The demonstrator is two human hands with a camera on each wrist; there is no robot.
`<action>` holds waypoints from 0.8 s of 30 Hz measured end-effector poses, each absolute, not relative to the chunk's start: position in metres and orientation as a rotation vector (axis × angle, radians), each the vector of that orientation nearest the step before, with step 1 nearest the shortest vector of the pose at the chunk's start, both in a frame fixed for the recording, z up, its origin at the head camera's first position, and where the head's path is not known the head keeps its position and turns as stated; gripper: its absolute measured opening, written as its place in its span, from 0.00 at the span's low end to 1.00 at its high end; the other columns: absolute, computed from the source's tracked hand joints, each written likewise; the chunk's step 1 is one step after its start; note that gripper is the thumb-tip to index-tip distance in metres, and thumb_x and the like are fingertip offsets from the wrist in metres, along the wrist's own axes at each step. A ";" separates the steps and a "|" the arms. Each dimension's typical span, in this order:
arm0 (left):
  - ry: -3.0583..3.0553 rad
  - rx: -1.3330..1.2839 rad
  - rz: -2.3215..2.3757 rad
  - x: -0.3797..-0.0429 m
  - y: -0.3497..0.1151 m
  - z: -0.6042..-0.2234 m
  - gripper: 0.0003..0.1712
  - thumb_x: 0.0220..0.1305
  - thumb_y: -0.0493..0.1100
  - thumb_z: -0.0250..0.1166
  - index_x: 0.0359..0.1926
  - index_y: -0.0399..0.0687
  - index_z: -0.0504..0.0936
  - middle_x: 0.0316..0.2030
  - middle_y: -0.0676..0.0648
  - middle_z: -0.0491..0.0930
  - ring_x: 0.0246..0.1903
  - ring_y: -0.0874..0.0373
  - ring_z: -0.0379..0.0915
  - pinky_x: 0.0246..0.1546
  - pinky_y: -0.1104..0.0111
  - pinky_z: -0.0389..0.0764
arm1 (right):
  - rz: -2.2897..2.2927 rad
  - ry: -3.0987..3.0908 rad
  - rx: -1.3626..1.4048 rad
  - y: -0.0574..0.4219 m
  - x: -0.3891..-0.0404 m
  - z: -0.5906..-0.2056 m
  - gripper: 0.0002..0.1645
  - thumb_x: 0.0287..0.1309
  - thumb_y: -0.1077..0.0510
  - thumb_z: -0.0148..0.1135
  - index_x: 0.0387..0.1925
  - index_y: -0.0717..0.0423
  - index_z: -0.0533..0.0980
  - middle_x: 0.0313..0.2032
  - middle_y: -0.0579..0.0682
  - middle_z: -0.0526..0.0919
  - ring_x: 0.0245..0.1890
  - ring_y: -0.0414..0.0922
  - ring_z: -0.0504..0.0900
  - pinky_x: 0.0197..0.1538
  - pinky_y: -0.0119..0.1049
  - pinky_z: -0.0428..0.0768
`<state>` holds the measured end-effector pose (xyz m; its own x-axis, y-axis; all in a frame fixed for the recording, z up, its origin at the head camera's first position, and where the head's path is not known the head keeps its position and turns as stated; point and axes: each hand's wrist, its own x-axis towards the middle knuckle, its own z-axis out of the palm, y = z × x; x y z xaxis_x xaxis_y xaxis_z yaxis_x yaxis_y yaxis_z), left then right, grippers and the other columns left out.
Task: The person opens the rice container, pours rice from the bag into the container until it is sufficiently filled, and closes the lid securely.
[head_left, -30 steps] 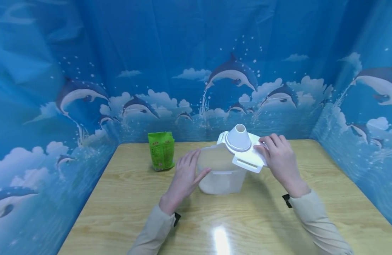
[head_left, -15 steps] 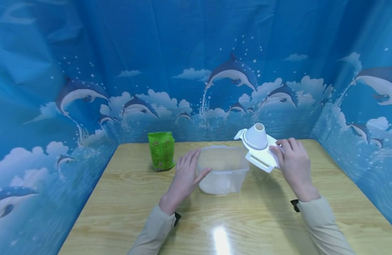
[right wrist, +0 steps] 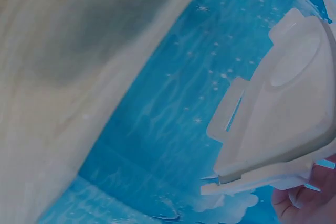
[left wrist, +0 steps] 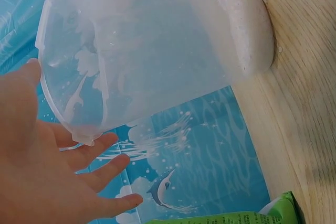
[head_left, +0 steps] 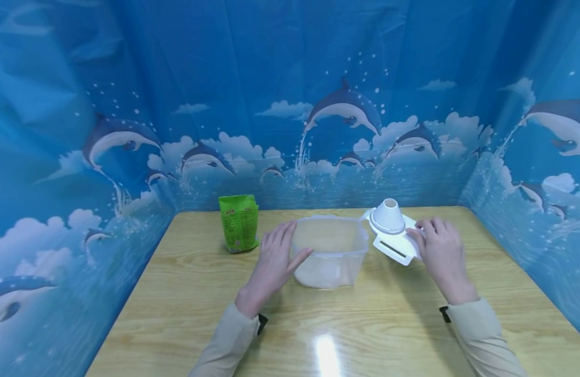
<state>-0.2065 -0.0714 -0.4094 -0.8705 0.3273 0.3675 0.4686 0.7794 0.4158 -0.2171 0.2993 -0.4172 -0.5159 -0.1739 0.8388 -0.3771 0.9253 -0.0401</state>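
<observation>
Fingers of the right hand (head_left: 441,252) pinch the edge of a white, cone-topped lid (head_left: 397,242) over the table (head_left: 200,314), just right of a translucent container (head_left: 325,269); the left hand (head_left: 273,256) touches that container's left side, fingers spread and nearly straight.

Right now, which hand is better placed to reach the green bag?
Likely the left hand: it's nearer the green bag, open beside the tub, while the right hand grips the white lid.
</observation>
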 end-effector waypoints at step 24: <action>-2.709 -0.607 -0.709 -0.207 -0.071 -0.409 0.46 0.73 0.65 0.54 0.77 0.38 0.57 0.75 0.39 0.60 0.74 0.42 0.55 0.75 0.42 0.51 | 0.144 -2.329 0.349 0.297 -0.224 -0.464 0.19 0.50 0.57 0.76 0.27 0.66 0.75 0.24 0.60 0.75 0.23 0.57 0.71 0.26 0.49 0.71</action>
